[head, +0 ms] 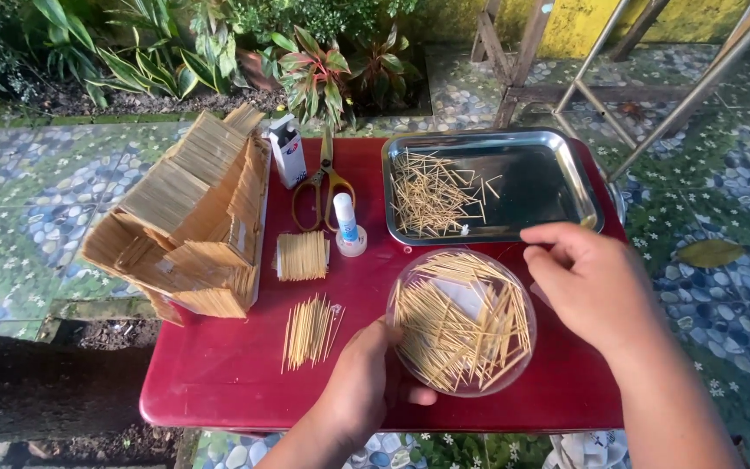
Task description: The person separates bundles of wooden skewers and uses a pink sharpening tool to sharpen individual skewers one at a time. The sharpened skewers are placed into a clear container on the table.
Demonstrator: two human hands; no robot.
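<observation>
Your left hand (366, 378) is on the near-left rim of the round clear container (462, 321), fingers curled against its edge and thumb tucked under the front, so it is gripping that rim. The container sits on the red desk (219, 365), front centre, full of loose toothpicks (457, 334) lying criss-cross.

Your right hand (588, 282) hovers just beside the container's upper-right rim, fingers loosely curled and pointing left. It holds nothing I can make out; whether a fingertip touches the rim, can't tell.

Around it:
- Steel tray (566, 174) behind the container, at the far right of the desk, with a scatter of toothpicks in its left half.
- Glue stick (346, 224) standing upright, just left of the tray's near corner.
- Scissors (323, 187) with yellow handles lying behind the glue stick.
- Small white box (287, 152) upright at the far edge, left of the scissors.
- Flat panel of glued toothpicks (302, 255) left of the glue stick.
- Loose bundle of toothpicks (310, 330) in front of that panel, just left of your left hand.
- Toothpick model house (193, 217) on the desk's left side, roof sloping.
</observation>
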